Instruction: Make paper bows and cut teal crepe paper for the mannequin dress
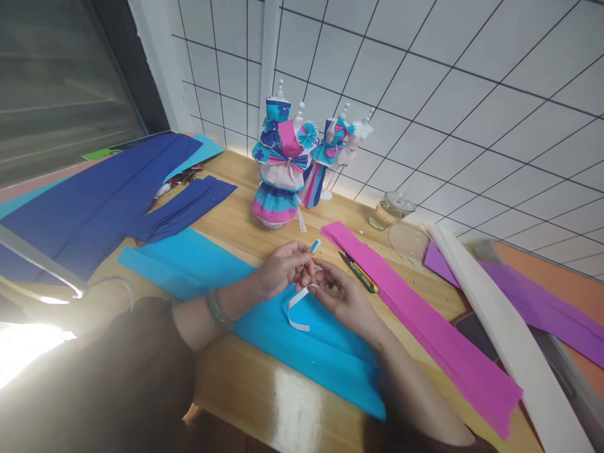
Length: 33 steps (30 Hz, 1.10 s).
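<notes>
Over the bright blue crepe paper (264, 330) my two hands meet. My left hand (285, 270) is closed in a pinch on a small blue-and-white strip (316, 245), whose end sticks up past the fingertips. Fingers of my right hand (346, 299) pinch a narrow white strip (293, 301), which curls down in a loop above the blue paper. Whether the two strips are joined is hidden by the fingers. Right of my hands, yellow-green thread snips (361, 274) lie beside a folded pink crepe paper length (415, 314).
Small dress forms in paper dresses (283, 170) stand by the tiled wall. A lidded glass of liquid (389, 211) is right of them. Dark blue paper (94, 201) lies at left; white paper (509, 327) and purple paper (533, 296) at right. A lamp glares at lower left.
</notes>
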{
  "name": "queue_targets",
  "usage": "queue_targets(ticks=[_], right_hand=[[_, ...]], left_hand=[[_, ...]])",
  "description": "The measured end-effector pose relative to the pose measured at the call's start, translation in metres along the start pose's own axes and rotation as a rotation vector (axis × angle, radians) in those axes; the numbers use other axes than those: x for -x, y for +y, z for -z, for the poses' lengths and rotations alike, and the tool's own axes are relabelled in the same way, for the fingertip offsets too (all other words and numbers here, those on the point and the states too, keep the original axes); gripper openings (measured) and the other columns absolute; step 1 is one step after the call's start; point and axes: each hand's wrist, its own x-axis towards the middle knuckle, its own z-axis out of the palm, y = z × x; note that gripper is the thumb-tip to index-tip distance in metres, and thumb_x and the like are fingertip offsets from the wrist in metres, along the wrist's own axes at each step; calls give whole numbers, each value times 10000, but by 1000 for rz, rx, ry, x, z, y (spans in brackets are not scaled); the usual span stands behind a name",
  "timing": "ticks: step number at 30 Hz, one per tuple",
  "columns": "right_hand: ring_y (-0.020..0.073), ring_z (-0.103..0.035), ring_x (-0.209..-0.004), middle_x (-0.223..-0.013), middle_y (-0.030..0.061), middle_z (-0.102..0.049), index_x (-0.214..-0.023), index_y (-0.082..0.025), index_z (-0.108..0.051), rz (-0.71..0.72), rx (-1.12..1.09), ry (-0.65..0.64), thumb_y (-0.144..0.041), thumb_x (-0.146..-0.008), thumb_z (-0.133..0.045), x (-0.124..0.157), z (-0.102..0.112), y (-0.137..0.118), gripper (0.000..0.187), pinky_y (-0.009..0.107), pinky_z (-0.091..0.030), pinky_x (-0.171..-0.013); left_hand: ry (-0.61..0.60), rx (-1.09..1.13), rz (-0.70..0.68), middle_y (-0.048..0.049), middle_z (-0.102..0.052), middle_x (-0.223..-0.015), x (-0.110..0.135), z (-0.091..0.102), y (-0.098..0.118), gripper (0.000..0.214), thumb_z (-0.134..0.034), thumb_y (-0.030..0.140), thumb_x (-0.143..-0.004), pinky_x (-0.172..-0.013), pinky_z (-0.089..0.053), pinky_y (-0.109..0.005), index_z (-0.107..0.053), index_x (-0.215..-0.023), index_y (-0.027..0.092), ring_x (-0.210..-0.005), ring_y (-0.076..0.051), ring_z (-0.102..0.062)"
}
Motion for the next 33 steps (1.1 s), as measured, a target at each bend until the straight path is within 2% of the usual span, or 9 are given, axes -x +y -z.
queue_targets(ticks=[5,9,13,17,23,26,33], right_hand=[[168,-580,-809,-838,48,-636,-1185,-169,-491,-73,-198,-82,-336,-821,-502,-3,3,-2,400,294,-434,-728],[181,-580,-849,-876,51,-655,-963,-173,-649,-35,-161,-129,-367,-835,-470,-4,5,-6,294,290,-421,-767],[181,-591,-805,-844,48,-669,-872,-170,-682,-57,-153,-92,-374,-799,-523,-3,2,-3,269,283,-432,-728],[168,-595,-686,-761,47,-684,-800,-155,-690,-125,-151,-5,-383,-729,-600,-4,-1,6,255,268,-445,-608],[178,-592,-687,-784,68,-685,-757,-152,-681,-171,-125,77,-398,-672,-647,-4,-3,11,263,266,-441,-555],[157,-570,-625,-714,55,-671,-758,-147,-676,-186,-106,100,-412,-678,-638,-3,-3,7,279,250,-420,-526],[99,-439,-490,-560,1,-554,-705,-139,-646,-163,-66,137,-451,-737,-567,-1,1,1,324,223,-322,-452]], left_hand=[[31,-69,-64,20,-545,-610,1,-1,1,201,-517,317,-770,-335,-345,-172,-388,-820,171,-402,-79,-483],[41,-120,-68,27,-543,-604,1,-2,1,195,-513,308,-778,-334,-350,-166,-376,-821,176,-400,-77,-488],[61,-164,-55,28,-545,-591,1,-3,1,227,-528,327,-769,-338,-357,-162,-373,-832,174,-389,-74,-491],[67,-197,-52,16,-577,-628,0,-1,0,237,-527,347,-767,-316,-329,-151,-376,-832,177,-366,-68,-485],[210,-257,-66,-32,-636,-758,-8,10,-2,254,-532,370,-754,-269,-231,-137,-400,-829,167,-290,-19,-392],[260,-323,-86,-42,-640,-786,-10,14,-5,234,-539,350,-746,-305,-283,-141,-417,-815,163,-344,-29,-440],[233,-591,-189,-23,-610,-714,-5,8,-11,162,-537,303,-738,-462,-386,-171,-512,-765,145,-526,-69,-504]])
